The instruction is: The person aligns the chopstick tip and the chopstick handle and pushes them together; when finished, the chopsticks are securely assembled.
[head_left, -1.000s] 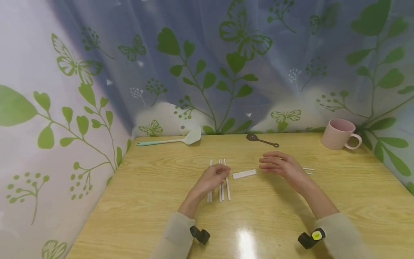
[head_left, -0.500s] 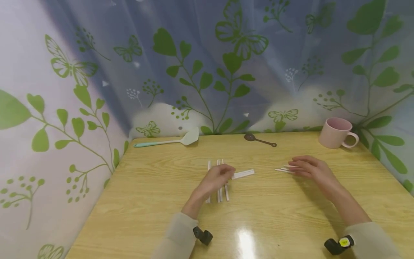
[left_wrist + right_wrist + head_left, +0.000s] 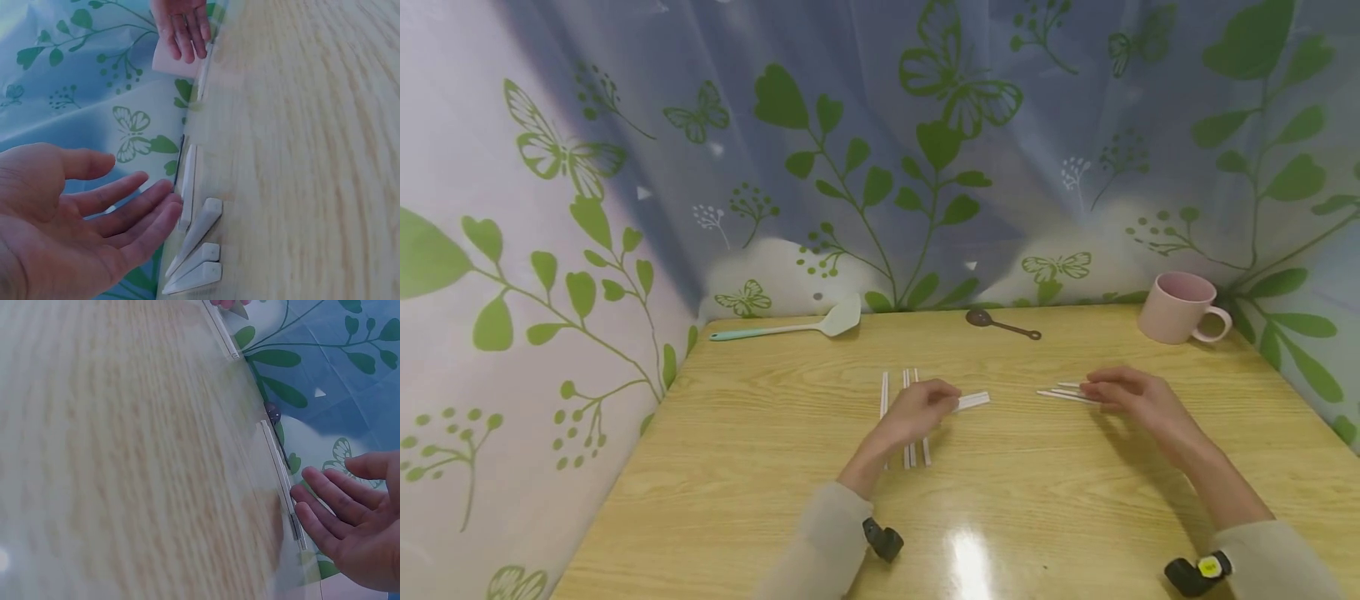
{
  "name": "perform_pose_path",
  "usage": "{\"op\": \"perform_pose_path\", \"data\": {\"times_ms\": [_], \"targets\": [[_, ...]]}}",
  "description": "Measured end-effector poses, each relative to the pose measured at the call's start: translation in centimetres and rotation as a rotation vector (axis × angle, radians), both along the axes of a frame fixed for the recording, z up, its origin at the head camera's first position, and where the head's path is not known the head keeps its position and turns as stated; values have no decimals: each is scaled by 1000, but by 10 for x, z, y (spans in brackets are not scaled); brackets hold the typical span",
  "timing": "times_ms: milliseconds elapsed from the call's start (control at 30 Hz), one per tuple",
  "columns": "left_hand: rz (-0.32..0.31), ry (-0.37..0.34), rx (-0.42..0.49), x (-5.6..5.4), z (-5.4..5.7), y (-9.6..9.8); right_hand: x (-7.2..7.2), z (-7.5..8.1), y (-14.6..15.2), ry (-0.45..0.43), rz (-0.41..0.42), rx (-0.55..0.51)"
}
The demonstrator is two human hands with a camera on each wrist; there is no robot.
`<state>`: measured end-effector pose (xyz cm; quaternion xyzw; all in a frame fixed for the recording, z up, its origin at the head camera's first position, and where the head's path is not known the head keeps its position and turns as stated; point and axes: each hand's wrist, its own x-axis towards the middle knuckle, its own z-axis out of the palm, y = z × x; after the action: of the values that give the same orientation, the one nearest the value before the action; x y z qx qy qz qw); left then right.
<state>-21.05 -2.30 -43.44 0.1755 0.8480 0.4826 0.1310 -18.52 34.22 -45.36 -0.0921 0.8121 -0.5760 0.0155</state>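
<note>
My left hand (image 3: 917, 412) hovers over several white chopsticks that lie lengthwise on the table, a left group (image 3: 883, 400) and a middle group (image 3: 910, 457). Its fingertips overlap the left end of a sideways pair of chopsticks (image 3: 974, 401). In the left wrist view, the left hand (image 3: 94, 231) has spread fingers and an empty palm beside the thick chopstick ends (image 3: 203, 275). My right hand (image 3: 1138, 402) is over more chopsticks (image 3: 1062, 394), whose tips point left. The right wrist view has the right hand (image 3: 356, 515) with relaxed fingers, fingertips close by the chopsticks (image 3: 275, 450).
Along the back edge of the wooden table (image 3: 760, 500) lie a pale turquoise-handled spatula (image 3: 842, 317) and a small brown spoon (image 3: 981, 318). A pink mug (image 3: 1176, 312) stands at the back right. A patterned curtain (image 3: 865, 150) hangs behind.
My right hand has moved right, from beside the sideways pair to over the right-hand chopsticks. The left hand has shifted a little right, onto the sideways pair's end. The head view turned slightly.
</note>
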Motion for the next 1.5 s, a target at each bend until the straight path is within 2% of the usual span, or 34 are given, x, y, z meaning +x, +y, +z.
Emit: {"op": "perform_pose_path", "data": {"times_ms": [167, 333, 567, 767, 900, 1233, 1500], "targets": [[22, 7, 9, -1, -3, 3, -1, 0, -2, -15, -2, 67], [39, 7, -21, -4, -8, 6, -2, -1, -4, -32, -6, 99], [39, 17, -20, -5, -11, 13, -3, -3, -4, -48, 10, 110], [72, 54, -5, -9, -12, 18, -4, -3, -4, -50, 12, 121], [86, 53, -24, -12, -12, 21, -3, -1, -5, -47, 11, 122], [88, 66, -57, -20, -17, 31, -1, 2, -7, -37, -3, 170], [61, 49, -53, -21, -20, 48, -1, -1, -11, -16, -13, 232]]}}
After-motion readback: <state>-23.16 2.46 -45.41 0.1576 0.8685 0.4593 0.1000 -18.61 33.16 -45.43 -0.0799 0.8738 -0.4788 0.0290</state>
